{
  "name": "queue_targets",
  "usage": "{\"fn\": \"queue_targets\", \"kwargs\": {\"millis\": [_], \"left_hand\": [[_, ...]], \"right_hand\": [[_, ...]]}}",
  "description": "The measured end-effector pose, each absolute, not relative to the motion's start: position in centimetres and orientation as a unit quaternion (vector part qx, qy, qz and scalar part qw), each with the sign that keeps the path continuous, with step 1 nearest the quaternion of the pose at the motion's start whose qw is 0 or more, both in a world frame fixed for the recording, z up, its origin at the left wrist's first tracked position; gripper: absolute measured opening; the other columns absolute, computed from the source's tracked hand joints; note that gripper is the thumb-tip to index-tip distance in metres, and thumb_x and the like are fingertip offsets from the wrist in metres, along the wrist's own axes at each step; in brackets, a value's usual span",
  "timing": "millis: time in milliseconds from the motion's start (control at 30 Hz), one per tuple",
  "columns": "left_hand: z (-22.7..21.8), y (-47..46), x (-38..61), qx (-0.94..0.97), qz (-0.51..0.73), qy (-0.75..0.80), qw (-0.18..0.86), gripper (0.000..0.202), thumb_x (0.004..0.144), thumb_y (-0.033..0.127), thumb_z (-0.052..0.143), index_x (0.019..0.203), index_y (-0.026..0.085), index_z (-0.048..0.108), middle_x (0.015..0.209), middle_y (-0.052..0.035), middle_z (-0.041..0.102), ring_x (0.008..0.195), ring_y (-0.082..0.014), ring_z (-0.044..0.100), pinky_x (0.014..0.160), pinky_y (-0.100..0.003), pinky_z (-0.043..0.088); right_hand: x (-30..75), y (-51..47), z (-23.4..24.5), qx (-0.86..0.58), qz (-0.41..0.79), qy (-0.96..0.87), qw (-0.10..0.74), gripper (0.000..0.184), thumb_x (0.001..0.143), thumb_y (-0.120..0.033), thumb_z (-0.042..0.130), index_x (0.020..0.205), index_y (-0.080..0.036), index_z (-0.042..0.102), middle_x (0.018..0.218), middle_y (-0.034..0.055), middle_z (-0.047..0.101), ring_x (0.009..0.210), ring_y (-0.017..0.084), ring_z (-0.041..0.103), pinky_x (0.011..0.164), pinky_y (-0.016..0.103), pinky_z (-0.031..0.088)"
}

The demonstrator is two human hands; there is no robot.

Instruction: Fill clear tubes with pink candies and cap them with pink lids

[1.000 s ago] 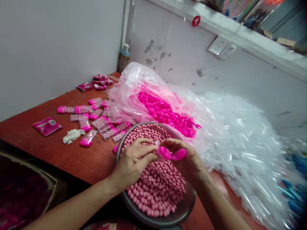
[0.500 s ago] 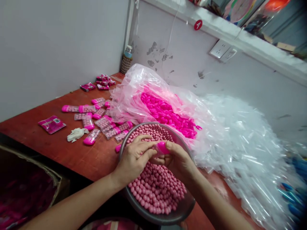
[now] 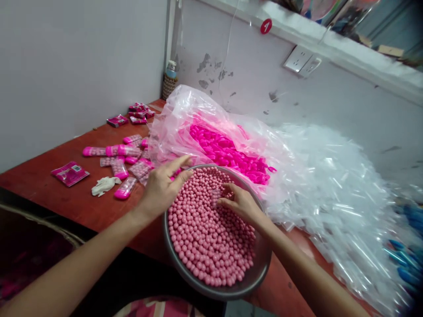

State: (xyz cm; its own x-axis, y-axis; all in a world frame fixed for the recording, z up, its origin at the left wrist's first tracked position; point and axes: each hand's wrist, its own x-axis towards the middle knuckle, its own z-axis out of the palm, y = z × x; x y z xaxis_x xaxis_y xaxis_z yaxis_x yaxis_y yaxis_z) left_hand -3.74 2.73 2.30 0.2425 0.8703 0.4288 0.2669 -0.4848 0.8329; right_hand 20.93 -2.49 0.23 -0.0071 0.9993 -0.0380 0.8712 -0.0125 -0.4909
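Observation:
Over the left rim of a grey bowl reaches my left hand, its thumb and forefinger stretched apart. Pink caps show just behind those fingers; I see none gripped. Inside the bowl, my right hand pinches a small clear plastic container against the pink beads. Its lower part is hard to tell from the beads. Left of my left hand lie several bead-filled clear containers with pink caps, some partly hidden by the hand.
Behind the bowl, an open plastic bag holds bright pink caps. A large heap of clear plastic containers spreads to the right. On the red table lie a white glove and a pink packet. A cardboard box stands lower left.
My hands have parted from the pink-capped container they held together above the bowl. The left has moved left to the rim; the right has lowered to the beads with a clear container.

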Motion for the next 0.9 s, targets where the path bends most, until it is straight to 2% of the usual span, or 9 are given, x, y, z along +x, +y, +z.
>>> {"fn": "queue_targets", "kwargs": {"millis": [167, 300, 500, 633, 733, 800, 900], "left_hand": [[1.8, 0.3, -1.2, 0.758, 0.41, 0.365, 0.351, 0.03, 0.083, 0.026, 0.054, 0.11, 0.015, 0.063, 0.11, -0.0076, 0.067, 0.101, -0.0196, 0.062, 0.091, -0.031, 0.047], [1.6, 0.5, -0.4, 0.789, 0.365, 0.36, 0.34, 0.03, 0.083, 0.023, 0.053, 0.11, 0.013, 0.062, 0.112, -0.0096, 0.066, 0.104, -0.0202, 0.06, 0.093, -0.033, 0.045], [1.3, 0.3, 0.4, 0.822, 0.309, 0.351, 0.326, 0.035, 0.082, 0.021, 0.054, 0.117, 0.016, 0.058, 0.114, -0.0099, 0.064, 0.107, -0.0225, 0.058, 0.094, -0.035, 0.043], [1.7, 0.0, 0.9, 0.802, 0.301, 0.325, 0.402, 0.026, 0.085, 0.022, 0.049, 0.106, 0.018, 0.064, 0.101, -0.0066, 0.069, 0.096, -0.0206, 0.062, 0.087, -0.031, 0.046], [2.0, -0.1, 0.9, 0.77, 0.303, 0.303, 0.473, 0.026, 0.086, 0.022, 0.048, 0.105, 0.019, 0.065, 0.1, -0.0049, 0.07, 0.092, -0.0187, 0.063, 0.086, -0.03, 0.046], [2.0, -0.1, 0.8, 0.758, 0.296, 0.295, 0.501, 0.027, 0.085, 0.022, 0.05, 0.107, 0.02, 0.065, 0.103, -0.0045, 0.069, 0.095, -0.019, 0.062, 0.087, -0.03, 0.046], [1.7, -0.1, 0.7, 0.755, 0.284, 0.287, 0.516, 0.028, 0.085, 0.024, 0.05, 0.109, 0.022, 0.065, 0.107, -0.0034, 0.069, 0.099, -0.0188, 0.062, 0.087, -0.029, 0.048]], "right_hand": [[20.4, -1.7, -0.2, -0.676, 0.221, -0.683, 0.167, 0.033, 0.068, -0.04, 0.068, 0.09, -0.017, 0.059, 0.079, 0.0025, 0.061, 0.071, 0.017, 0.055, 0.063, 0.028, 0.042], [20.6, -1.7, -0.6, -0.675, 0.299, -0.636, 0.226, 0.03, 0.065, -0.038, 0.07, 0.081, -0.017, 0.054, 0.068, -0.0021, 0.057, 0.063, 0.014, 0.053, 0.056, 0.025, 0.04], [20.2, -2.7, 0.3, -0.586, 0.439, -0.574, 0.367, 0.025, 0.071, -0.035, 0.067, 0.078, -0.017, 0.052, 0.069, -0.0023, 0.058, 0.063, 0.013, 0.056, 0.059, 0.025, 0.043], [19.3, -3.9, 1.7, -0.533, 0.48, -0.549, 0.429, 0.024, 0.072, -0.031, 0.069, 0.081, -0.017, 0.051, 0.072, -0.0014, 0.059, 0.065, 0.012, 0.056, 0.06, 0.024, 0.045], [19.0, -4.9, 2.4, -0.508, 0.434, -0.603, 0.437, 0.027, 0.075, -0.028, 0.066, 0.095, -0.02, 0.051, 0.081, 0.0002, 0.062, 0.072, 0.013, 0.059, 0.065, 0.026, 0.047], [19.1, -5.4, 3.0, -0.49, 0.35, -0.689, 0.403, 0.028, 0.078, -0.025, 0.063, 0.104, -0.022, 0.052, 0.088, 0.0017, 0.064, 0.078, 0.014, 0.06, 0.07, 0.026, 0.047], [19.3, -6.0, 3.7, -0.476, 0.239, -0.773, 0.344, 0.019, 0.083, -0.025, 0.058, 0.101, -0.021, 0.057, 0.089, 0.0038, 0.066, 0.079, 0.014, 0.06, 0.071, 0.025, 0.047]]}}
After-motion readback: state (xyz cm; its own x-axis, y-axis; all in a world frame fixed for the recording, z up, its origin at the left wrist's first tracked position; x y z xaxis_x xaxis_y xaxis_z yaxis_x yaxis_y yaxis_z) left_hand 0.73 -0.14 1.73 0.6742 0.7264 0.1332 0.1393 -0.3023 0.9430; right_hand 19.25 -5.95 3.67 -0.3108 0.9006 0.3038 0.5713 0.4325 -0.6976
